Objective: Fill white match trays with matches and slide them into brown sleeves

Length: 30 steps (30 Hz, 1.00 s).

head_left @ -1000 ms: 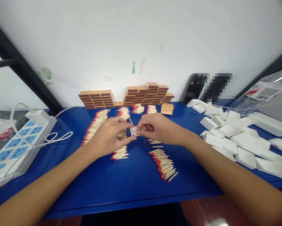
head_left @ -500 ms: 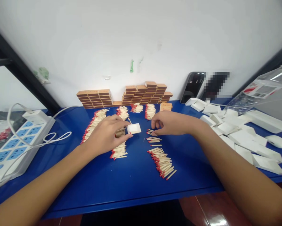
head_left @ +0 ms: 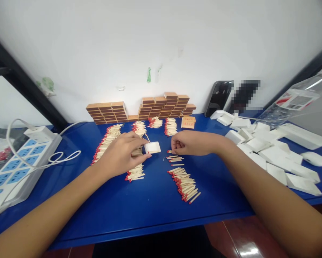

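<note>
My left hand [head_left: 124, 152] pinches a small white matchbox tray [head_left: 152, 147] between thumb and forefinger, its open side facing up. One or more red match heads show at the tray's near left edge. Across from it, my right hand [head_left: 189, 142] is closed, fingertips down on a few matches [head_left: 170, 151] whose red heads stick out. Just below lie a small group of matches [head_left: 175, 158] and a larger pile [head_left: 184, 182]. Under and beside my left hand run further rows of matches [head_left: 135, 173], partly hidden by it.
Stacked matchboxes [head_left: 107, 113] line the wall, with a taller stack [head_left: 163, 106] beside them. An orange matchbox sleeve [head_left: 188, 122] lies at the back. White trays [head_left: 273, 157] heap up on the right, near a phone [head_left: 219, 96] and a plastic bottle [head_left: 292, 98]. A power strip [head_left: 19, 166] sits left.
My right hand's fingers have closed and come down over the few matches, covering most of them. My left hand keeps the tray in nearly the same place.
</note>
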Tool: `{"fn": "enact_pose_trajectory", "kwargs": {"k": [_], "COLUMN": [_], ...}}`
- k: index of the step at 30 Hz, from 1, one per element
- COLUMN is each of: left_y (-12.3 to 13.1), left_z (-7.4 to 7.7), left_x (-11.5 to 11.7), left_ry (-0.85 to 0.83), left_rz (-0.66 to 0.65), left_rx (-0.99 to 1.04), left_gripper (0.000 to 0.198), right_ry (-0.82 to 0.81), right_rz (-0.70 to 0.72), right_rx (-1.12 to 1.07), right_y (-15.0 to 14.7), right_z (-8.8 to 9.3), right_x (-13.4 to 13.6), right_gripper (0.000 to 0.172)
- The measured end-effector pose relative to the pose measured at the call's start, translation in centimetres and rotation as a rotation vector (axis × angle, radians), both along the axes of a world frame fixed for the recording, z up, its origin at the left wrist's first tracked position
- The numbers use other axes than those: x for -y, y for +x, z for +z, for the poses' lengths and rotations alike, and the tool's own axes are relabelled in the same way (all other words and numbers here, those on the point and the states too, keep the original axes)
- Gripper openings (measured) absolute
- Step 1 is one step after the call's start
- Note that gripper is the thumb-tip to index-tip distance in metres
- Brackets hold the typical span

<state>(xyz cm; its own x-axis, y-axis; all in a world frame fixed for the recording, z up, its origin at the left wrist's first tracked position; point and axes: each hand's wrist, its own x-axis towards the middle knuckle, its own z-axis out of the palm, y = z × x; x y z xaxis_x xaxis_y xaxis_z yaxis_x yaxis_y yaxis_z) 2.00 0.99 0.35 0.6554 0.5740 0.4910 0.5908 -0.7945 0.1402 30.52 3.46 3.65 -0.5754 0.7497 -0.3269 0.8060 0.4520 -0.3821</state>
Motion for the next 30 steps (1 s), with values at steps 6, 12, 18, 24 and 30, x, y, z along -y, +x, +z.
{"fn": "enact_pose_trajectory", "kwargs": {"k": [6, 12, 18, 24, 30], "left_y": [-0.1, 0.0, 0.1, 0.2, 0.1], "left_z": [0.1, 0.2, 0.2, 0.2, 0.0], "left_x": [-0.1, 0.0, 0.1, 0.1, 0.0], "left_ry": [0.009, 0.021, 0.0, 0.003, 0.044], "left_rz": [-0.004, -0.011, -0.015, -0.016, -0.033], "left_rx": [-0.008, -0.002, -0.009, -0.006, 0.006], "left_gripper": [0.033, 0.032, 0.032, 0.03, 0.031], "right_ry": [-0.012, 0.011, 0.01, 0.045, 0.185], "right_rz": [0.01, 0.022, 0.001, 0.005, 0.005], "right_rx": [-0.009, -0.051, -0.072, -0.189, -0.319], "right_y": [0.3, 0.8, 0.6, -0.3, -1.0], "right_z": [-0.3, -0.5, -0.1, 0.5, 0.5], "right_x": [-0.3, -0.6, -0.4, 0.6, 1.1], "right_gripper": [0.026, 0.016, 0.018, 0.017, 0.024]}}
